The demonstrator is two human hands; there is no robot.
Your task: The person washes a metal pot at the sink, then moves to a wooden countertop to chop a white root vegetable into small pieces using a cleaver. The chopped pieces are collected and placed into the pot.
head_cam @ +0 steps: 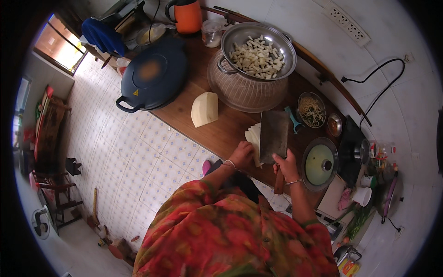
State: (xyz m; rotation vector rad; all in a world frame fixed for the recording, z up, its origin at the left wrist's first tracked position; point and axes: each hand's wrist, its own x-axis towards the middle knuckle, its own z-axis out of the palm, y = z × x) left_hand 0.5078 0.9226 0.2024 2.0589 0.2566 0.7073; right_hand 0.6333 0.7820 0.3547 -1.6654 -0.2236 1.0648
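My right hand [288, 167] grips the wooden handle of a broad cleaver [274, 135]. Its wide blade stands over the wooden counter, against a stack of pale vegetable slices [252, 134], and hides part of them. Curled fingers of my left hand [243, 154] press on the near side of those slices. Further left on the counter lies a large peeled chunk [205, 109] of what looks like the same pale vegetable. A teal peeler [293, 119] lies just beyond the cleaver. Diced pale pieces [258, 57] fill the bottom of a two-handled steel pan [225, 43].
The pan sits on an upturned mesh cover [245, 90]. A dark lidded electric pan [154, 78] overhangs the counter's edge [183, 131]. At right are a bowl of sprouts [311, 108], a small sauce bowl [334, 124], a glass-lidded pan [316, 166] and a black cooktop [347, 152].
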